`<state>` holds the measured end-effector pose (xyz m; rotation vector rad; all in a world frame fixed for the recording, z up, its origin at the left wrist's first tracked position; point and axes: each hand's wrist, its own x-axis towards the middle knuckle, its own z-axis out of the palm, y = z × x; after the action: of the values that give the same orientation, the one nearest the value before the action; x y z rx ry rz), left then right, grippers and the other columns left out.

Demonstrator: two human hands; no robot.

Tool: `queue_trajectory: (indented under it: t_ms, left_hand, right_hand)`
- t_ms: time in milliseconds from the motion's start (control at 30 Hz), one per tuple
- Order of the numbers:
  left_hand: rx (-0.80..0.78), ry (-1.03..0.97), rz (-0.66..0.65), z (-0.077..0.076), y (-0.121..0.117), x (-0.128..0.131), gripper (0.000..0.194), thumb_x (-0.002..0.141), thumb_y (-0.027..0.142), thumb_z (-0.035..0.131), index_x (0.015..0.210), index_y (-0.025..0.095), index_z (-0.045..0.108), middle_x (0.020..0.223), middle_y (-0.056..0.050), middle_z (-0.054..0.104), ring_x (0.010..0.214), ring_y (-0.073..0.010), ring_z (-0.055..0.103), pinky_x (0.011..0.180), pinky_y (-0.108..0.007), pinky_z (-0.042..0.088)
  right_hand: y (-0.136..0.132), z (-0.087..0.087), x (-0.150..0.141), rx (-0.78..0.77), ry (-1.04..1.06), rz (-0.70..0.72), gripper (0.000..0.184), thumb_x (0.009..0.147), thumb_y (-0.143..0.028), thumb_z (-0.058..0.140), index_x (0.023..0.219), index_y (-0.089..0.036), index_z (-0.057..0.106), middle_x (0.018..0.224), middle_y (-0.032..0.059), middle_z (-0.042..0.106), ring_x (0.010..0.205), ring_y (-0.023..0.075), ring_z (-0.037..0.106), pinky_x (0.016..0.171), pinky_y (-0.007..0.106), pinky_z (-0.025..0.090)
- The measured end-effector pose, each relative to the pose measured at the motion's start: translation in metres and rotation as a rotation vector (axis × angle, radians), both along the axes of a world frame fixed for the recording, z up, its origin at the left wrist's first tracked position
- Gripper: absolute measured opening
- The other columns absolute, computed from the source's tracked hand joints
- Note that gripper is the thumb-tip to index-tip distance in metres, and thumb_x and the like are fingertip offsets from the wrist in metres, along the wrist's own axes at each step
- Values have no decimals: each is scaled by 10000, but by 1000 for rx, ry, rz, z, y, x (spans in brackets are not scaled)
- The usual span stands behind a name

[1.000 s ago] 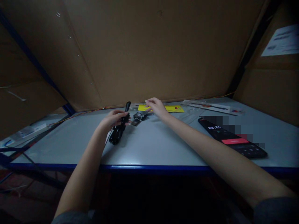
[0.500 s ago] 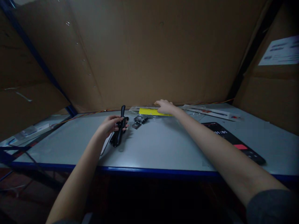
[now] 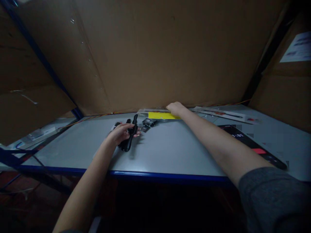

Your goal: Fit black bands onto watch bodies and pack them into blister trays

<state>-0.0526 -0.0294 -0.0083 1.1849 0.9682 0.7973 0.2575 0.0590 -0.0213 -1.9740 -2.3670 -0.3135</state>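
My left hand (image 3: 122, 133) is closed around a glossy black rod-like part with rounded ends (image 3: 131, 139), held tilted just above the tabletop. Other black pieces sit beside it under the fingers; their exact kind is unclear. Right of that hand lie small black parts in clear wrapping (image 3: 147, 124). At the back of the table my right hand (image 3: 176, 108) reaches to the far edge of a yellow strip (image 3: 160, 115) with clear plastic packaging. Its fingers are curled and their tips hidden, so what they grip cannot be made out.
A phone (image 3: 252, 144) showing a timer lies at the right. Behind it rests a long clear packet (image 3: 225, 115). Cardboard (image 3: 170, 58) walls the back and sides. The grey tabletop (image 3: 165, 152) ends in a blue front edge (image 3: 165, 175). A thin orange cable runs along the back.
My right hand has curled its fingers at the back edge by the yellow strip. My left hand has turned the black rod, which leans more to the right. The view has shifted slightly.
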Motion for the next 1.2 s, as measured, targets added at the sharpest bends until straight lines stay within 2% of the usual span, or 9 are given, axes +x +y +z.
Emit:
queue_trajectory:
  t_ms: [267,433,600,700,767,933,1033,1100,1200]
  left_hand:
    - [52,6,-58,-9,8,-5,146,770,187,610,870,91,563,946,-191,656,811,-247,667,670,-310,560]
    - [48,45,-51,-5,3,-5,192,779,192,598,935,92,551,996,-194,643,833,-250,666,672,-319,560]
    - [-70,-14,-92,6,-4,-1,271,834,306,525,974,75,545,1016,-195,640,877,-256,658,707,-311,549]
    - [-176,-83,-141,14,-9,1,390,858,408,448,1030,65,518,1053,-215,624,911,-272,647,740,-338,534]
    - [-233,-130,-243,18,-14,2,495,854,474,407,1086,46,498,1082,-238,606,953,-295,629,771,-369,515]
    - [-261,-165,-514,25,-25,8,751,806,650,321,1192,21,461,1095,-259,593,962,-319,615,773,-416,487]
    - [-255,-170,-602,22,-29,8,797,766,691,363,1208,33,445,1048,-240,617,932,-323,621,758,-441,480]
    - [-229,-149,-648,18,-29,6,750,756,631,475,1221,45,425,1015,-220,632,918,-319,628,761,-443,478]
    - [-108,-44,-632,13,-31,5,618,746,314,656,1262,111,383,1013,-169,646,905,-269,644,784,-403,481]
  right_hand:
    - [0,20,14,128,-37,40,256,827,-282,488,1010,-228,659,1070,59,653,991,195,573,763,272,419]
    - [-9,30,19,275,30,125,290,882,-291,412,1035,-212,645,1081,62,621,999,179,543,794,277,394]
    - [-23,61,22,530,323,313,279,879,-304,441,989,-187,669,973,78,621,964,189,529,801,301,394]
    - [-43,80,15,532,530,472,262,863,-327,480,1002,-221,675,938,59,619,899,172,538,800,305,404]
    - [-62,86,4,467,647,596,262,859,-351,486,1030,-263,664,964,46,614,891,162,539,786,306,416]
    - [-110,69,-29,256,618,962,256,868,-316,485,1027,-234,670,946,56,630,859,139,556,752,288,433]
    - [-122,54,-39,247,458,1054,252,886,-276,460,1016,-240,673,980,56,642,891,134,551,777,291,422]
    - [-124,47,-40,284,352,1050,260,896,-254,440,1031,-254,662,1009,50,643,923,138,549,793,304,413]
    - [-121,41,-39,335,248,1021,296,910,-213,395,1072,-275,635,1055,39,636,975,140,547,815,320,404]
